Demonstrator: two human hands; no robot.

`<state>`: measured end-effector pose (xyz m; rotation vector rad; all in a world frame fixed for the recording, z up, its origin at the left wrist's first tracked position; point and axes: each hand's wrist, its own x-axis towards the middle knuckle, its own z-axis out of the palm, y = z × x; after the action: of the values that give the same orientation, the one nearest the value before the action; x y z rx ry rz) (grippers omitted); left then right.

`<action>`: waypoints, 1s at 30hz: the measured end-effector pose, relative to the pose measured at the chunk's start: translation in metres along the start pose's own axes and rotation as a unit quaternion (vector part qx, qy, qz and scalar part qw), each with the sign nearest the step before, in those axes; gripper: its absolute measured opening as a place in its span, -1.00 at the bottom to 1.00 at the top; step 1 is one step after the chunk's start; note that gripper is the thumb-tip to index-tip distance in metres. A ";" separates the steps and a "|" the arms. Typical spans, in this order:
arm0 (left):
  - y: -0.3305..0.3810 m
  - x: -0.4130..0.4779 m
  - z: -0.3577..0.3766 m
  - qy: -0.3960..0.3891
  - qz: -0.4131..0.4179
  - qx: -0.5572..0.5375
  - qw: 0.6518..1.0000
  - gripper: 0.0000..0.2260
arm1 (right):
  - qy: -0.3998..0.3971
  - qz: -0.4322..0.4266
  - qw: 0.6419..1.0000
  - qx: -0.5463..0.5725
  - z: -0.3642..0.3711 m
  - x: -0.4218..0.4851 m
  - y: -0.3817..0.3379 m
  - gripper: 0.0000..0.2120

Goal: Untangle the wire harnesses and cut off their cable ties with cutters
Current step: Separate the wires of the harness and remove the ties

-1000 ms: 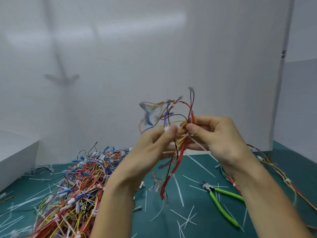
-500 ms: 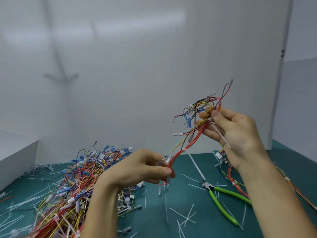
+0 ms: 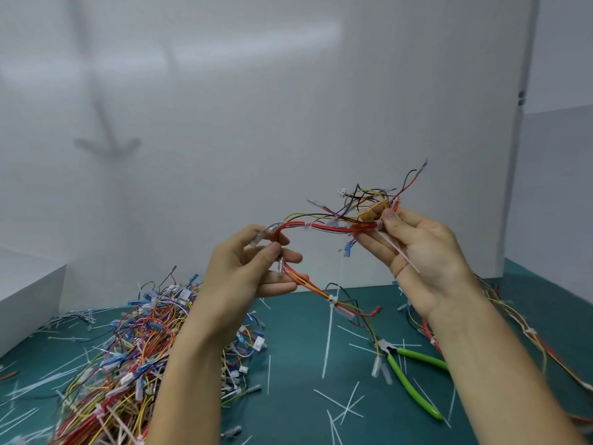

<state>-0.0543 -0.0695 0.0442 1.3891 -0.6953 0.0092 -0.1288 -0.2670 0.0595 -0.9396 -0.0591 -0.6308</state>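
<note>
- Currently one wire harness (image 3: 324, 227) is held up in the air between both hands, above the teal mat (image 3: 295, 396). It is judged to be stretched out this way so that its branches can be told apart and its ties found.
- The left hand (image 3: 247, 274) is clenched in a pinch on the red-and-yellow trunk, thumb set against curled fingers, just beside a clear-sleeved terminal (image 3: 264, 234). From there the trunk is let hang down toward the mat.
- The right hand (image 3: 423, 258) is closed on the other end, where the thin wires fan out. The thumb is pressed over the bundle against the forefinger, and the other fingers are only half curled.
- A long white tie tail (image 3: 401, 253) is seen running across the right palm. Whether it is trapped under a finger or merely lies there cannot be told.
- A white cable tie (image 3: 307, 225) is fastened on the span between the hands, and another is seen on the hanging part. Cutting is therefore judged not yet done for this harness.
- The cutters (image 3: 410, 384), green-handled, are laid on the mat below the right forearm, untouched, probably kept there for that hand's reach.
- A pile of harnesses (image 3: 128, 354) is heaped on the left of the mat, and cut tie strips (image 3: 340, 403) are scattered across it.
</note>
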 end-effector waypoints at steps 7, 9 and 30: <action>0.007 -0.003 -0.001 -0.013 -0.001 -0.067 0.998 -0.82 | -0.015 0.012 1.000 0.022 0.003 -0.002 0.001 -0.79; 0.006 -0.003 -0.003 -0.018 0.005 -0.067 0.998 -0.78 | -0.021 0.009 1.000 0.022 0.003 -0.002 0.001 -0.79; -0.012 0.011 0.002 0.004 -0.197 -0.137 0.971 -0.51 | -0.320 0.005 0.746 -0.584 0.004 -0.011 0.026 -0.86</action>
<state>-0.0414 -0.0784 0.0386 1.2372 -0.3859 -0.3820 -0.1239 -0.2478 0.0393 -2.3705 -0.2933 -0.2396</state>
